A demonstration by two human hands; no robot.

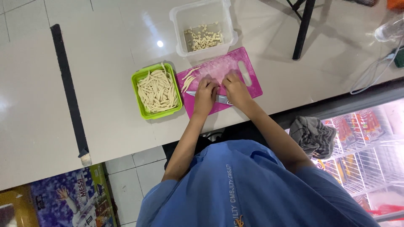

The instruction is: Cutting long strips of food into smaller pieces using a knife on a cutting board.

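My left hand [205, 96] and my right hand [235, 89] lie side by side on a pink cutting board [248, 69], fingertips pressed down on its middle. A grey knife [221, 99] lies across the board under both hands. Its tip pokes out to the left of my left hand, and its handle end is hidden beneath my right hand. A few pale dough strips [188, 80] lie loose on the board's left part, just left of my left hand. Whether my right hand grips the knife is hidden.
A green tray [138, 80] full of pale strips touches the board's left side. Behind the board stands a clear plastic tub [180, 25] holding small cut pieces. A black bar [67, 84] lies at the table's left. A grey cloth [312, 134] and a lit display case are at right.
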